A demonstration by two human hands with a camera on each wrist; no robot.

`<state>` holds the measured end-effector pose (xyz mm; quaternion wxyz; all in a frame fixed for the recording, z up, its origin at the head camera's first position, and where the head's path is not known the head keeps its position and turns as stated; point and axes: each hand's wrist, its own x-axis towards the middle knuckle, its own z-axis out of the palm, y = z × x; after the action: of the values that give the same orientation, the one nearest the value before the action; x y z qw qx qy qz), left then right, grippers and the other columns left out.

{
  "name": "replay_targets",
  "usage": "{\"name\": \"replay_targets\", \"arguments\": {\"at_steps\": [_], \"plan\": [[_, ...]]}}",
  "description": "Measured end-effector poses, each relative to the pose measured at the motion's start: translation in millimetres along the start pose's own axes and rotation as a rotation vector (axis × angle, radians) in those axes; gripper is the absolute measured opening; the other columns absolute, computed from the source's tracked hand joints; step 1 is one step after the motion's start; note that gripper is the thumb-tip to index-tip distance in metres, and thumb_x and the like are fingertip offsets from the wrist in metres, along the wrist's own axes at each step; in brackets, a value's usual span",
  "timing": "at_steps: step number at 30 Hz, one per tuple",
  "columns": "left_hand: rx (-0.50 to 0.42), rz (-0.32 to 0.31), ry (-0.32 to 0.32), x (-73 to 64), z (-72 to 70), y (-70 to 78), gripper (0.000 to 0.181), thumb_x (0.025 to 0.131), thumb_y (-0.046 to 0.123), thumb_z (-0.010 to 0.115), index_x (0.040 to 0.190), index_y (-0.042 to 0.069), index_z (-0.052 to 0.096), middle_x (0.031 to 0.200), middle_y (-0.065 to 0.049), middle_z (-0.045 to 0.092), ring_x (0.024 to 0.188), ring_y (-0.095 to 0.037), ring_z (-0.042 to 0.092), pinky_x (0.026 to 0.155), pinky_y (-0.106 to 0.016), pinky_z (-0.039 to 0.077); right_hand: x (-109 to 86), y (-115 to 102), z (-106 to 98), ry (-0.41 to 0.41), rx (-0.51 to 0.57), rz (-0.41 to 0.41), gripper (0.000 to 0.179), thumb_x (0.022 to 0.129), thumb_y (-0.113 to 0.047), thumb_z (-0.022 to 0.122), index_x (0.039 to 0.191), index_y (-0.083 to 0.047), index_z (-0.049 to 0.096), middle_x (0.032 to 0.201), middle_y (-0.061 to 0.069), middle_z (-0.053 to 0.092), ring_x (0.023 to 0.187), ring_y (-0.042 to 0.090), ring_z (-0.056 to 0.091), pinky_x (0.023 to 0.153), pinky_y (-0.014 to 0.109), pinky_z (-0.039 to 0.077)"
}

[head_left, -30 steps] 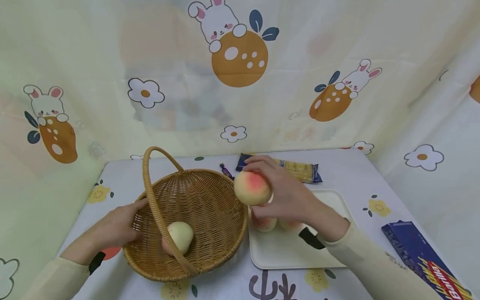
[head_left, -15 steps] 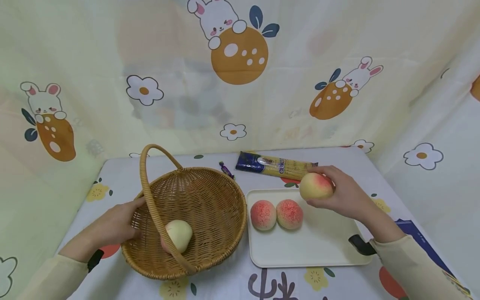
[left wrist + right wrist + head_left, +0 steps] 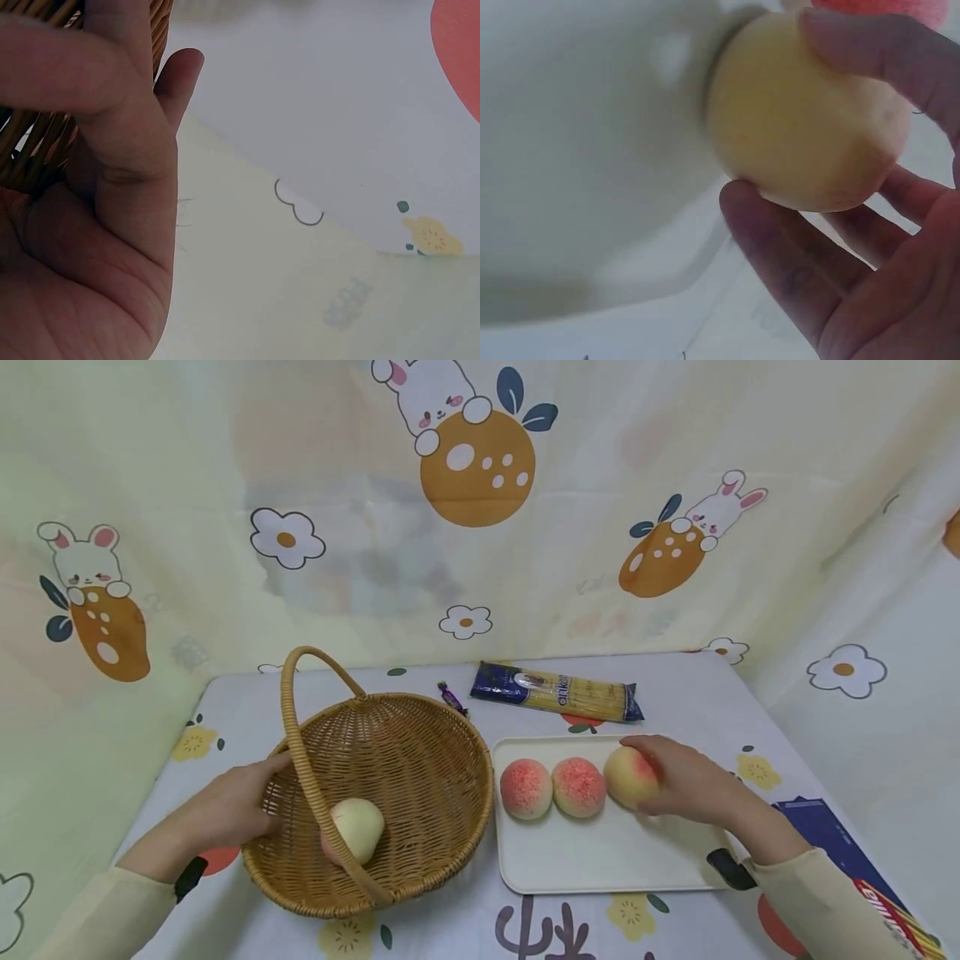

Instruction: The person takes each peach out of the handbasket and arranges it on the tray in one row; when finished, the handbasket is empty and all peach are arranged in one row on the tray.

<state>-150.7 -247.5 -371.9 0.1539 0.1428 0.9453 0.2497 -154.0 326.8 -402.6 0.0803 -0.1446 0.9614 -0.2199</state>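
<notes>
My right hand (image 3: pixel 678 777) holds a yellow peach with a red blush (image 3: pixel 630 777) over the white tray (image 3: pixel 570 868). The right wrist view shows thumb and fingers round this peach (image 3: pixel 802 120), low against the tray. To its left on the tray sit two speckled red peaches, the outer one (image 3: pixel 527 789) and the middle one (image 3: pixel 579 787). My left hand (image 3: pixel 232 810) grips the left rim of a wicker basket (image 3: pixel 427 777), its fingertips hidden inside. A pale peach (image 3: pixel 360 831) lies in the basket, partly behind the handle.
Behind the tray lies a bag of spaghetti (image 3: pixel 558 692), with a small purple-wrapped candy (image 3: pixel 452 697) to its left. A blue pasta box (image 3: pixel 840 852) is at the right, partly covered by my right forearm. A patterned cloth wall (image 3: pixel 360 593) closes off the back.
My right hand has carried the blushed peach rightward from the basket's edge, then down to the tray beside the two red peaches. The left hand stays on the basket.
</notes>
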Motion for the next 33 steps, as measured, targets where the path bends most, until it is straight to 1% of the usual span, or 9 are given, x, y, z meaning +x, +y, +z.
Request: {"name": "replay_targets", "arguments": {"at_steps": [7, 11, 14, 16, 18, 21, 25, 28, 33], "plan": [[0.003, -0.003, 0.0, -0.8, -1.2, 2.7, 0.093, 0.07, 0.001, 0.082, 0.152, -0.004, 0.038, 0.131, -0.033, 0.057, 0.095, -0.033, 0.067, 0.067, -0.04, 0.058, -4.0, -8, -1, -0.038, -0.041, 0.018, 0.09, 0.063, -0.031, 0.096, 0.137, -0.001, 0.055, 0.133, 0.022, 0.059, 0.12, 0.042, 0.056, 0.097, 0.06, 0.046], [0.012, 0.005, 0.004, -1.6, -2.4, 3.2, 0.092, 0.069, 0.001, 0.081, 0.151, -0.005, 0.039, 0.131, -0.033, 0.057, 0.096, -0.034, 0.066, 0.068, -0.04, 0.057, -5.0, -13, -1, -0.04, -0.067, 0.01, 0.097, 0.063, -0.034, 0.096, 0.142, -0.001, 0.051, 0.136, 0.023, 0.057, 0.119, 0.041, 0.056, 0.095, 0.061, 0.047], [0.009, 0.006, 0.002, -1.5, -2.7, 3.2, 0.092, 0.069, 0.001, 0.081, 0.15, -0.005, 0.039, 0.129, -0.033, 0.058, 0.095, -0.033, 0.067, 0.067, -0.04, 0.057, -2.7, -28, -8, -0.032, -0.11, 0.0, 0.105, 0.066, -0.043, 0.094, 0.15, -0.005, 0.043, 0.143, 0.024, 0.05, 0.12, 0.042, 0.055, 0.092, 0.062, 0.048], [0.002, 0.002, -0.002, -1.4, -2.6, 3.3, 0.092, 0.07, 0.001, 0.081, 0.151, -0.005, 0.038, 0.129, -0.033, 0.058, 0.093, -0.032, 0.067, 0.066, -0.039, 0.058, 1.5, -46, -15, -0.004, -0.119, -0.028, 0.106, 0.069, -0.047, 0.091, 0.154, -0.009, 0.039, 0.148, 0.023, 0.044, 0.123, 0.042, 0.054, 0.092, 0.063, 0.048], [-0.009, -0.01, -0.009, -1.7, -2.0, 3.3, 0.092, 0.07, 0.0, 0.081, 0.151, -0.005, 0.038, 0.129, -0.034, 0.057, 0.091, -0.031, 0.067, 0.064, -0.038, 0.058, 8.5, -69, -21, 0.036, -0.1, -0.078, 0.101, 0.075, -0.052, 0.086, 0.155, -0.014, 0.038, 0.152, 0.02, 0.041, 0.127, 0.042, 0.051, 0.094, 0.064, 0.047], [-0.018, -0.018, -0.012, -2.1, -0.7, 2.2, 0.092, 0.071, 0.0, 0.08, 0.151, -0.006, 0.037, 0.129, -0.034, 0.057, 0.091, -0.031, 0.067, 0.064, -0.038, 0.058, 21.3, -109, -23, 0.088, -0.014, -0.185, 0.092, 0.082, -0.054, 0.079, 0.156, -0.019, 0.038, 0.157, 0.013, 0.037, 0.136, 0.039, 0.044, 0.101, 0.063, 0.041], [-0.017, -0.002, -0.005, -1.3, 0.8, 1.2, 0.09, 0.071, -0.001, 0.08, 0.151, -0.005, 0.039, 0.13, -0.032, 0.058, 0.092, -0.03, 0.067, 0.064, -0.037, 0.058, 36.5, -157, -9, 0.117, 0.088, -0.348, 0.083, 0.088, -0.05, 0.075, 0.156, -0.023, 0.037, 0.159, 0.003, 0.035, 0.143, 0.029, 0.037, 0.109, 0.056, 0.037], [-0.015, 0.01, -0.001, -0.3, 0.4, 1.1, 0.089, 0.072, -0.001, 0.08, 0.151, -0.005, 0.039, 0.129, -0.032, 0.058, 0.091, -0.03, 0.067, 0.063, -0.038, 0.058, 46.6, -187, 11, 0.078, 0.103, -0.461, 0.081, 0.09, -0.045, 0.074, 0.157, -0.022, 0.035, 0.158, 0.001, 0.035, 0.14, 0.023, 0.041, 0.107, 0.048, 0.041], [-0.021, -0.001, -0.008, -0.5, 0.1, 1.5, 0.09, 0.072, -0.001, 0.079, 0.152, -0.004, 0.038, 0.131, -0.032, 0.057, 0.092, -0.03, 0.067, 0.063, -0.037, 0.058, 59.3, -225, 48, -0.074, 0.022, -0.591, 0.083, 0.092, -0.047, 0.07, 0.16, -0.02, 0.029, 0.158, 0.003, 0.033, 0.132, 0.021, 0.049, 0.102, 0.039, 0.047]]}}
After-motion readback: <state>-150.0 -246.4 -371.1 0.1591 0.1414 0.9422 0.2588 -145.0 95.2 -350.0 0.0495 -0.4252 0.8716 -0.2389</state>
